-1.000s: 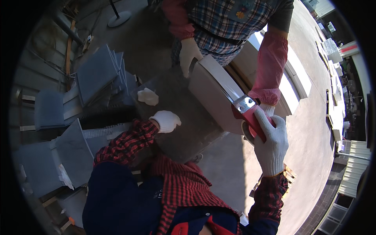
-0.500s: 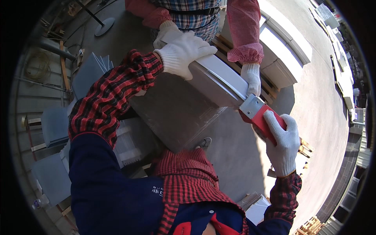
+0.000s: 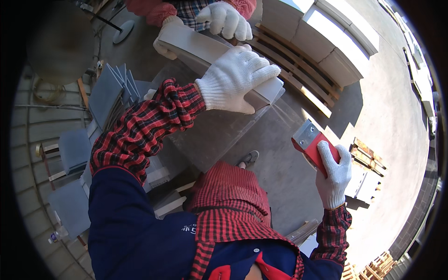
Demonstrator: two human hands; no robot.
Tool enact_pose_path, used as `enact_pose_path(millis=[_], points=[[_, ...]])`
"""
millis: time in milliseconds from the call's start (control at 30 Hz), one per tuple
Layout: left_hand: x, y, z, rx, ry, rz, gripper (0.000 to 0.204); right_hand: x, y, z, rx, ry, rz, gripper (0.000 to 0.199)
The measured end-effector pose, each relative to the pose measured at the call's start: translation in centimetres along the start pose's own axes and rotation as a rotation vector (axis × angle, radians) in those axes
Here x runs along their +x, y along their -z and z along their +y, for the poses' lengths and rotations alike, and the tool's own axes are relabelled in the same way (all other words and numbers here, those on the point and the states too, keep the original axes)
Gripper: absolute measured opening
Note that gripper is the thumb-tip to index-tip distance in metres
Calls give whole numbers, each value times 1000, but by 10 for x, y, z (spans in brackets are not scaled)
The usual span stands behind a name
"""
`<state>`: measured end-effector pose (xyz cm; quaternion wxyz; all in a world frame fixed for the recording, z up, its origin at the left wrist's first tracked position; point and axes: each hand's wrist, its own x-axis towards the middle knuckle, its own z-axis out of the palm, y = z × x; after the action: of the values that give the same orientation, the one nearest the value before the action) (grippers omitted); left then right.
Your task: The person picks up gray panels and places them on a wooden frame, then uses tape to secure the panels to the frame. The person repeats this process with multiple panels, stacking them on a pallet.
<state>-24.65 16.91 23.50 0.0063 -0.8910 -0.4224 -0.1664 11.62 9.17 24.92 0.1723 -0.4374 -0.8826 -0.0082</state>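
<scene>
A long white carton (image 3: 190, 41) lies on a dark table (image 3: 198, 140). My left hand (image 3: 235, 77), in a white knitted glove, grips the carton near its right end, fingers over the top and thumb down the near side. In my gloved right hand (image 3: 335, 175) is a red tape dispenser (image 3: 315, 145) with a toothed metal plate. It is held in the air right of the table, apart from the carton. Across from me, a co-worker's gloved hand (image 3: 164, 44) holds the carton's left end. Their other hand (image 3: 226, 21) hovers beyond the carton, fingers curled.
Wooden pallets (image 3: 298, 65) carry large white boxes (image 3: 322, 39) at the far right. Grey panels (image 3: 105, 95) lean at the left, near a round stand base (image 3: 123, 31). Another pallet (image 3: 368, 156) lies on the floor to the right.
The carton has shifted left and turned. My left hand now sits nearer its right end. The tape dispenser has come away from the carton's end, and the co-worker's one hand has left that end.
</scene>
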Motion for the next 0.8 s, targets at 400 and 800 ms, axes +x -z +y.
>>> enact_pose_path(millis=[400, 800], points=[[19, -30, 41, 28, 165, 253, 43, 85, -17, -52, -260, 190, -211, 34], [27, -26, 40, 47, 47, 419, 54, 44, -132, -53, 409, -133, -891, 41]])
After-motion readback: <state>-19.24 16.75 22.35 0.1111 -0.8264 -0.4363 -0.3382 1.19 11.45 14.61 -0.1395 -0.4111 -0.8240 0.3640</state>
